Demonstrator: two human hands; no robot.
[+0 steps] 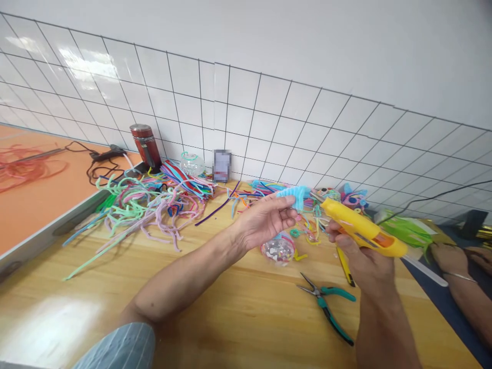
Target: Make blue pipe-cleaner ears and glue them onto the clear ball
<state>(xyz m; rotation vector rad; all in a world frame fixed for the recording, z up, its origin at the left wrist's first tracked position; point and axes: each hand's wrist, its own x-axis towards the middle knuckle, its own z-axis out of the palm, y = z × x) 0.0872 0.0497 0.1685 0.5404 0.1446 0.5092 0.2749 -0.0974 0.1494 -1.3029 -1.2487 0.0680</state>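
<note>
The light-blue pipe-cleaner piece (294, 197) is pinched at the fingertips of the left hand (265, 220), held above the wooden table (215, 307) near its far edge, with its fuzzy end turned toward the nozzle of the yellow glue gun (361, 230). The right hand (359, 256) is wrapped around the gun's grip, the barrel slanting up and to the left so that the tip sits just beside the blue piece; whether the tip touches it cannot be told. By the look of things, glue is about to go on the piece. To do this well, the person would keep the pinching fingers back from the spot where the nozzle lands, steady both wrists, and squeeze only a small bead so that none strings onto the table. Below the left hand lies a clear ball (277, 250) filled with bright bits, and nearer the person rest teal-handled pliers (326, 302) and a yellow utility knife (345, 266), both clear of the hands. Farther left, a tangle of coloured pipe cleaners (154, 205) spreads across the wood beside a red flask (146, 146) standing against the tiled wall (269, 123). At the right edge another person's hand (448, 256), with a bangle on the wrist, rests by green strips (407, 230).
</note>
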